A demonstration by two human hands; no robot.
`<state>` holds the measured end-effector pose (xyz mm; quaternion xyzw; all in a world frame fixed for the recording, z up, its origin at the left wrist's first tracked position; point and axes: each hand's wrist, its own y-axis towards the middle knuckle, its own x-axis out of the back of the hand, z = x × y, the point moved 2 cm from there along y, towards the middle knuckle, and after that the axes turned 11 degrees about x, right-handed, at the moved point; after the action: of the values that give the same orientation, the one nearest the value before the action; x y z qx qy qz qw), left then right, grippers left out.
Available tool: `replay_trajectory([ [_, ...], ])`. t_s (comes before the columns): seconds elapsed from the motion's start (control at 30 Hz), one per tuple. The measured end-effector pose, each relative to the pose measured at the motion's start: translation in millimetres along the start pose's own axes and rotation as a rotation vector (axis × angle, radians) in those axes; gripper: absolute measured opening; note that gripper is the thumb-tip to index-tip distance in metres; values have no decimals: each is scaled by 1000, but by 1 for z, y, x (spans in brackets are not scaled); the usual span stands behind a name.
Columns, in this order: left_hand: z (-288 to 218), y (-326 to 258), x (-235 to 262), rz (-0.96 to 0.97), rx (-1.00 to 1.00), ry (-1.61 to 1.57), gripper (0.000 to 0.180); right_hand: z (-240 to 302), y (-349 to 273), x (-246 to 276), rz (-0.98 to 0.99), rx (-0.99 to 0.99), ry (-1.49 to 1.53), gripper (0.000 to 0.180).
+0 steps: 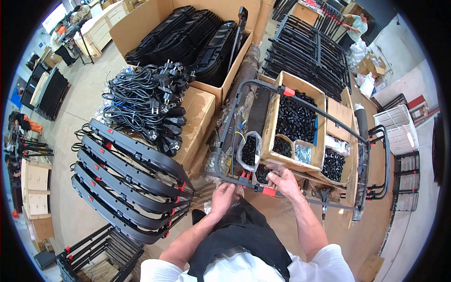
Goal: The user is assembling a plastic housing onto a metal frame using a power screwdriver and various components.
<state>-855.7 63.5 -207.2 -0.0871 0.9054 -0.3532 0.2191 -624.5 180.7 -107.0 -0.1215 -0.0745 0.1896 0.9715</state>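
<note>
A black tubular frame point(229, 122) with red sleeves lies across the bench in front of me. My left hand point(225, 197) is at its near left corner, fingers pinched by the near bar; what they hold, if anything, is hidden. My right hand point(283, 183) is closed above the red sleeve point(268, 191) on the near bar, its fingertips beside a small bag of dark screws point(264, 175). Anything between them is too small to make out. Just beyond hangs a clear plastic bag of black parts point(249, 150).
A wooden box point(268, 155) of black plastic parts stands beyond my right hand. Left are bundled black power cords point(150, 98) on a carton and stacked curved black panels point(136, 155). A large carton point(225, 89) of black mouldings stands behind. A power screwdriver point(324, 195) hangs at right.
</note>
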Motion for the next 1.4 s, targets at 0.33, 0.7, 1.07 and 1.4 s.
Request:
replay_trajectory([
  [0.33,-4,7,12,0,6,131,23,-49,-102,-44,-72,-234,474,36],
  [0.7,-28,6,21,-17,199,195,31,-120,-43,-116,-82,-422,714,36],
  [1.07,-19,16,30,13,241,157,32,-122,-9,-149,-142,-441,957,14],
  [1.4,-16,-14,43,-45,136,452,36,-1,-32,-133,232,157,-643,34],
])
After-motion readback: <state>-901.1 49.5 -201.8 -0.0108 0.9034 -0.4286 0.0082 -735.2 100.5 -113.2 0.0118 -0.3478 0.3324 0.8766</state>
